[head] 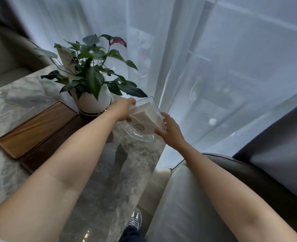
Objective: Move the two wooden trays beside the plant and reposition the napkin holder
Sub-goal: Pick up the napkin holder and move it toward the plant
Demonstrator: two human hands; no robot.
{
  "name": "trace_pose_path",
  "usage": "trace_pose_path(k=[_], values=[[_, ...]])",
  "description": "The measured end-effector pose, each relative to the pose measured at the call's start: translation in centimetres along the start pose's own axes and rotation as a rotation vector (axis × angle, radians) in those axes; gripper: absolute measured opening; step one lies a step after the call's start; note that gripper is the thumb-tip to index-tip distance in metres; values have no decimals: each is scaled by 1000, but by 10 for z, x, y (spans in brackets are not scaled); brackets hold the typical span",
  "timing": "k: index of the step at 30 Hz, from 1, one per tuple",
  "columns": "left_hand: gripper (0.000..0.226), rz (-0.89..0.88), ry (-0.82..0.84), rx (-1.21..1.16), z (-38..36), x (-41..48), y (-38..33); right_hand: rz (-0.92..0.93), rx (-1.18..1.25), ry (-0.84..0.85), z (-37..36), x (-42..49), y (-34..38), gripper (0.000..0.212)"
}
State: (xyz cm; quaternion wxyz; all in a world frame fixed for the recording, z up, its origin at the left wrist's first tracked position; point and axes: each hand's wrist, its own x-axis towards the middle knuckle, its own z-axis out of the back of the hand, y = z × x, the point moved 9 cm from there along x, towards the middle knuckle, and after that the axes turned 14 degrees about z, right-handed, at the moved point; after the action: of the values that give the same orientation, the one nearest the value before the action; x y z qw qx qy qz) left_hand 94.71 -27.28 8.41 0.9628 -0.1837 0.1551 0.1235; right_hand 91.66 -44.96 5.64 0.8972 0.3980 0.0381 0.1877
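A clear glass napkin holder [144, 132] with white napkins stands near the marble table's right corner, to the right of the potted plant [92, 79]. My left hand [122, 110] grips its left side and my right hand [169, 130] grips its right side. The light wooden tray [34, 130] lies flat on the table to the left of the plant's white pot. The dark wooden tray [57, 138] lies alongside it on the near side, partly hidden under my left forearm.
The grey marble table [13, 102] ends at its right edge just past the holder. A sheer white curtain [179, 67] hangs behind. A grey sofa arm [187, 198] sits to the right and another seat [3, 58] at the far left. My shoe [135, 219] shows below.
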Motion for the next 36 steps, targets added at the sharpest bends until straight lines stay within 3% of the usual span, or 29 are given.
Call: trace_pose_path(k=[11, 27, 36], values=[[71, 11, -25, -61, -9, 53, -33, -27, -8, -64, 10, 38, -45, 70], [76, 0, -44, -105, -17, 72, -44, -69, -29, -97, 10, 46, -55, 69], [65, -17, -37, -71, -29, 71, -39, -98, -3, -57, 6, 44, -58, 71]])
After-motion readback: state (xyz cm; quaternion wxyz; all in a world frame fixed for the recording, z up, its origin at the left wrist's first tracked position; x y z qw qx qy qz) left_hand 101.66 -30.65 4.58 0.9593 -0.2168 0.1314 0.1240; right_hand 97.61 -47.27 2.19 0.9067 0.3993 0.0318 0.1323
